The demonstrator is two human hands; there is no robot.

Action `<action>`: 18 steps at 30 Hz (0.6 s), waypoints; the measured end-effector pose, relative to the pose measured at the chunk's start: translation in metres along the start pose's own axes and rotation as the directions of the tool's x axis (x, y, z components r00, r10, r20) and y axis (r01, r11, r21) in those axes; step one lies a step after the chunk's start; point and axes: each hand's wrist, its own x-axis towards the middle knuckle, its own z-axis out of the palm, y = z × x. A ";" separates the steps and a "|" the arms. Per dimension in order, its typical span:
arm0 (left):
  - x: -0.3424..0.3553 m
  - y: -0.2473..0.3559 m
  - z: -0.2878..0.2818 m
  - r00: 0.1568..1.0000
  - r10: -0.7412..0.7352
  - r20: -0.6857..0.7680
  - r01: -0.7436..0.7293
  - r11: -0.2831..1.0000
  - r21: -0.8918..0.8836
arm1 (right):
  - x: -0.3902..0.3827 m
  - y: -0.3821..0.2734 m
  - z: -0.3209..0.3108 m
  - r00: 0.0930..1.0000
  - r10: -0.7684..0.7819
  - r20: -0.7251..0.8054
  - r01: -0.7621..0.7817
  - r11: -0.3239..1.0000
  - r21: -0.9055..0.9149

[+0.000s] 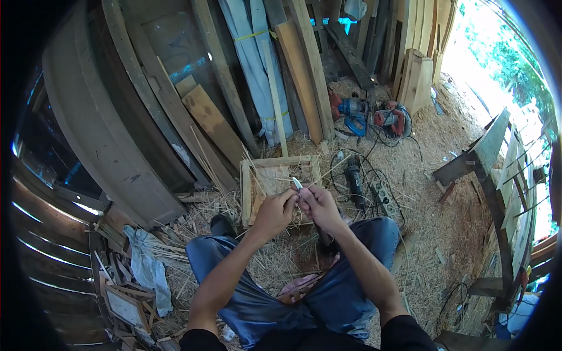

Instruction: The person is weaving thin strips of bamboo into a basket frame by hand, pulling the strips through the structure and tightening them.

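In front of my knees, both hands meet above a shallow wooden box (246,196). My right hand (319,207) is closed round a knife whose short pale blade (297,183) points up and away from me. My left hand (277,212) is pinched shut beside it, fingertips against those of the right. A thin wooden strip (332,170) slants up and right from where the hands meet; its other end is hidden by the fingers, and it appears to be pinched in the left hand. More thin strips and shavings lie in and around the box.
A bundle of thin sticks (167,248) lies at the left by a pale plastic sheet (149,269). Long boards (216,120) lean at the back. Power tools (374,117), a black angle grinder (354,186) and a power strip (383,199) with cables lie on the shavings-covered floor.
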 end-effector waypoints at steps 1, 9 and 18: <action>-0.001 0.000 0.001 1.000 0.021 -0.013 -0.021 1.000 0.021 | 0.002 0.000 0.001 0.999 -0.046 -0.015 0.045 0.998 -0.053; -0.002 0.005 0.005 0.997 0.047 0.065 -0.045 0.998 -0.034 | 0.011 -0.018 -0.058 0.973 0.025 -0.229 0.032 0.970 0.240; -0.007 -0.001 -0.006 0.994 0.063 0.089 -0.067 0.997 0.047 | 0.013 -0.029 -0.133 0.792 -0.085 -0.605 0.237 0.956 0.175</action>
